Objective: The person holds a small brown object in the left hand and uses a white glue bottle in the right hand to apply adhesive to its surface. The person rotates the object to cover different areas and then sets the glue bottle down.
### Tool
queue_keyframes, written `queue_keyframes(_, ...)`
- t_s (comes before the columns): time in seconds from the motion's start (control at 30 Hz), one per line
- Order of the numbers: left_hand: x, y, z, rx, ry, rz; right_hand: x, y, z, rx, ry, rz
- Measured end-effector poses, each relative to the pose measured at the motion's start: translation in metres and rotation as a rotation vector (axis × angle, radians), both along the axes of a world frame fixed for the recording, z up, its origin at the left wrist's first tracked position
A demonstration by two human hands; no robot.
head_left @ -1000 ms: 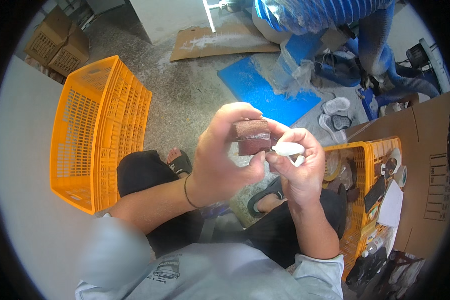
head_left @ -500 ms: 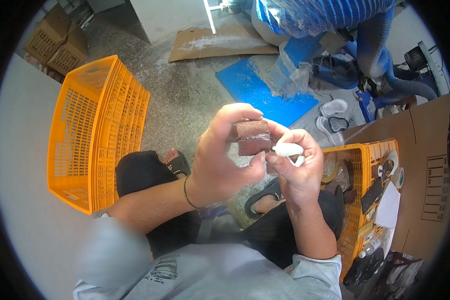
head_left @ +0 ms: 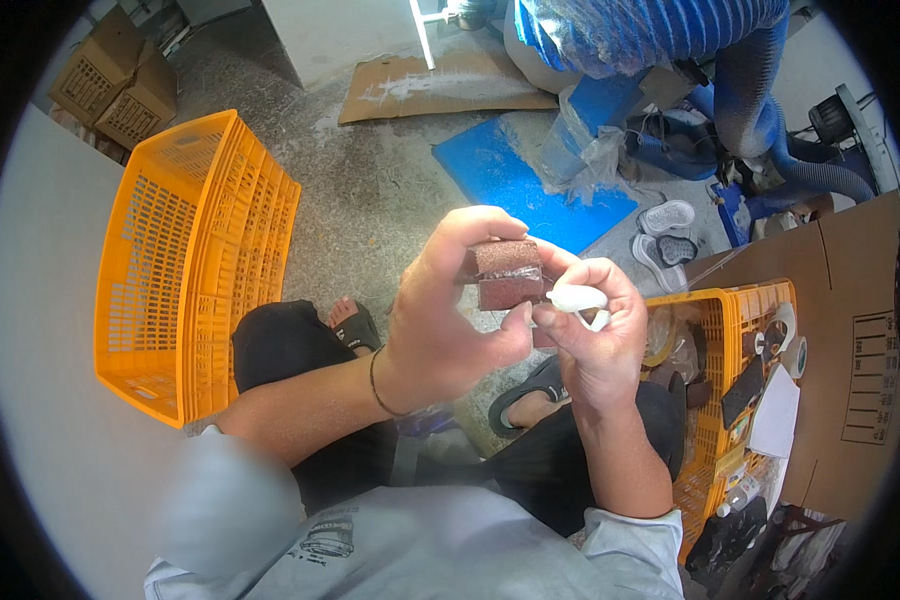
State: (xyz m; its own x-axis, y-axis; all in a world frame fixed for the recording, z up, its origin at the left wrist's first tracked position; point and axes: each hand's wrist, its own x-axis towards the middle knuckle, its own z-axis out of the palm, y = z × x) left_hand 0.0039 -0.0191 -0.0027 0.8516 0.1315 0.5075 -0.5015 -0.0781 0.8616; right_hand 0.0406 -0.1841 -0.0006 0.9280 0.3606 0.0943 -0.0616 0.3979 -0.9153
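Sitting low on the concrete floor (head_left: pixel 370 190), the person has a big empty orange crate (head_left: pixel 195 260) tipped up on their left and a second orange crate (head_left: pixel 730 400), crammed with odds and ends, at their right knee; blue ribbed hose (head_left: pixel 770 110) and a blue mat (head_left: pixel 530 185) lie beyond, cardboard (head_left: pixel 850 330) leans on the right. Now to the hands, raised together in front of the chest: the left hand (head_left: pixel 440 320) is curled around a small reddish-brown abrasive block (head_left: pixel 508 275), thumb and fingers pinching its sides, gritty face up. The right hand (head_left: pixel 595 345) is closed on a little white plastic piece (head_left: pixel 577 298), held right against the block's edge. Risky spot, I'd say: both grips are fingertip-only, so a slip would drop that white piece between the legs or down among the sandals (head_left: pixel 530 395), and the coarse grit could scrape a thumb.
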Motion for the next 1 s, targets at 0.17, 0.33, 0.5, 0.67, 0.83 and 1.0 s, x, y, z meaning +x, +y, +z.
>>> queue_keyframes(0.17, 0.0, -0.001, 0.0, 0.005, -0.012, 0.024, -0.001, -0.001, 0.001, -0.022, 0.022, 0.003)
queue_keyframes(0.33, -0.002, 0.002, 0.003, 0.01, 0.019, -0.064, -0.001, 0.0, 0.001, -0.014, 0.016, -0.002)
queue_keyframes(0.5, 0.001, 0.0, 0.003, 0.003, 0.039, -0.002, 0.0, -0.002, 0.003, -0.034, 0.053, 0.003)
queue_keyframes(0.67, 0.006, 0.008, 0.007, -0.151, 0.174, -0.148, 0.003, 0.001, 0.008, 0.001, 0.038, 0.004)
queue_keyframes(0.83, 0.015, 0.033, 0.008, -0.572, 0.356, -0.395, 0.002, -0.007, 0.015, 0.148, 0.04, -0.025)
queue_keyframes(1.0, 0.015, 0.038, -0.013, -0.932, 0.497, -0.659, -0.002, -0.02, 0.019, 0.0, 0.005, -0.036)
